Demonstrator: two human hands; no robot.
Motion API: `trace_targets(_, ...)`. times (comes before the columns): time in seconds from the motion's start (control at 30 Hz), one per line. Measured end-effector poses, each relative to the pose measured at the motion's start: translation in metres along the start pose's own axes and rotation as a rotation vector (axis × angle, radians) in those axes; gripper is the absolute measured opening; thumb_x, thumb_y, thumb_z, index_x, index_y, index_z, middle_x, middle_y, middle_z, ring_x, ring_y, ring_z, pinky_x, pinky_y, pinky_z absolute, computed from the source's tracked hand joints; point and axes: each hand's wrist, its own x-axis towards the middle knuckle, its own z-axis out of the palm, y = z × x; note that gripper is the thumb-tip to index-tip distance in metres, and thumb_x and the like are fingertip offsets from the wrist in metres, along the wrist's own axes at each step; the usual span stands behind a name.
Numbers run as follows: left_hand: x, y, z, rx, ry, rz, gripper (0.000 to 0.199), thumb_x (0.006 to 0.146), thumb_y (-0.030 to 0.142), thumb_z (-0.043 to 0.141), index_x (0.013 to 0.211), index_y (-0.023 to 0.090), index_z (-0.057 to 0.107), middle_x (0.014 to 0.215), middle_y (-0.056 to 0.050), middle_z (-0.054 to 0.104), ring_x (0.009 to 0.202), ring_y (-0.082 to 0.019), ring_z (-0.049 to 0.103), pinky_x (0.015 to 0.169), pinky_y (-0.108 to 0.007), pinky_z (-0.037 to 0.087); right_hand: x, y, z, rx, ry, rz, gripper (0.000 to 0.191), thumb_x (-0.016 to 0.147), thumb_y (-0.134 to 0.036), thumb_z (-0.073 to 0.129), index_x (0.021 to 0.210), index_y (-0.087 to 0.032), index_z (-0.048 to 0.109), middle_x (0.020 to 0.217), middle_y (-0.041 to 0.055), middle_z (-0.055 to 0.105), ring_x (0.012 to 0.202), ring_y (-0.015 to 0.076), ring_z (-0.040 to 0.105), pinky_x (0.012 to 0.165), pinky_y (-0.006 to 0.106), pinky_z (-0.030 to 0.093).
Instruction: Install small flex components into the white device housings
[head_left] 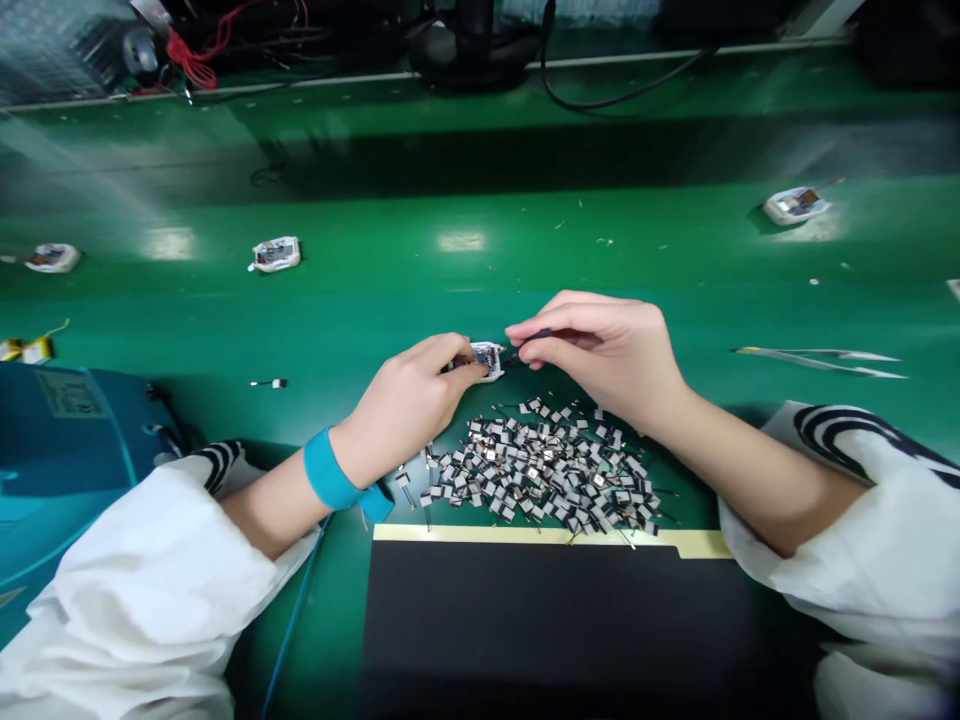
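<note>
Toward the left, two open white electronic housings lay on the green surface. The left hand had its fingers clamped on another white housing, circuitry exposed, just beyond a heap of small wired components; it looked unfinished, with many components left loose. The right hand's fingers pinched a dark slender piece beside it. Tweezers lay farther right, near a further open housing.
</note>
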Motion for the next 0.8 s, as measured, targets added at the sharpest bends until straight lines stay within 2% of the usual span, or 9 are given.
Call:
trace_targets(0.27, -0.0009, -0.0008, 0.0021, 0.004, 0.009, 0.017, 0.026, 0.086, 0.018, 0.036, 0.086, 0.015, 0.062, 0.089, -0.006, 0.056, 0.086, -0.016, 0.055, 0.074, -0.028, 0.049, -0.0018, -0.0004, 0.0117, -0.154, 0.033, -0.118, 0.008, 0.068, -0.021, 0.068, 0.074, -0.023, 0.063, 0.068, -0.0020, 0.060, 0.061, 0.0108, 0.055, 0.051, 0.024, 0.044)
trace_targets(0.43, -0.0010, -0.0008, 0.0035, -0.006, -0.001, 0.005, 0.023, 0.085, 0.017, 0.038, 0.087, 0.015, 0.061, 0.089, -0.006, 0.056, 0.087, -0.017, 0.054, 0.074, -0.028, 0.049, -0.0038, -0.0014, 0.0093, -0.120, -0.081, -0.067, 0.010, 0.065, -0.022, 0.069, 0.072, -0.020, 0.063, 0.067, -0.0009, 0.058, 0.060, 0.0103, 0.054, 0.051, 0.023, 0.044)
trace_targets(0.63, -0.0012, -0.0014, 0.0044, -0.024, -0.013, -0.011, 0.024, 0.085, 0.016, 0.037, 0.089, 0.016, 0.061, 0.090, -0.005, 0.055, 0.086, -0.016, 0.054, 0.074, -0.028, 0.048, -0.0037, -0.0033, 0.0044, -0.065, -0.208, -0.049, 0.014, 0.072, -0.011, 0.062, 0.081, -0.022, 0.064, 0.079, -0.0001, 0.061, 0.072, 0.0102, 0.057, 0.064, 0.023, 0.048)
trace_targets(0.7, -0.0014, -0.0015, 0.0040, -0.023, -0.018, -0.013, 0.024, 0.085, 0.016, 0.037, 0.088, 0.015, 0.061, 0.089, -0.006, 0.055, 0.086, -0.016, 0.054, 0.074, -0.027, 0.048, -0.0035, -0.0011, 0.0045, -0.039, -0.217, -0.064, 0.014, 0.072, -0.011, 0.061, 0.080, -0.021, 0.064, 0.079, 0.0002, 0.061, 0.073, 0.0105, 0.057, 0.065, 0.023, 0.049)
trace_targets(0.8, -0.0018, -0.0018, 0.0036, -0.021, -0.025, -0.015, 0.023, 0.085, 0.015, 0.038, 0.087, 0.014, 0.061, 0.088, -0.006, 0.055, 0.085, -0.016, 0.053, 0.073, -0.027, 0.048, -0.0040, 0.0033, 0.0065, 0.028, -0.163, -0.023, 0.005, 0.070, -0.015, 0.064, 0.072, -0.019, 0.061, 0.075, 0.0008, 0.059, 0.067, 0.0108, 0.057, 0.055, 0.022, 0.049)
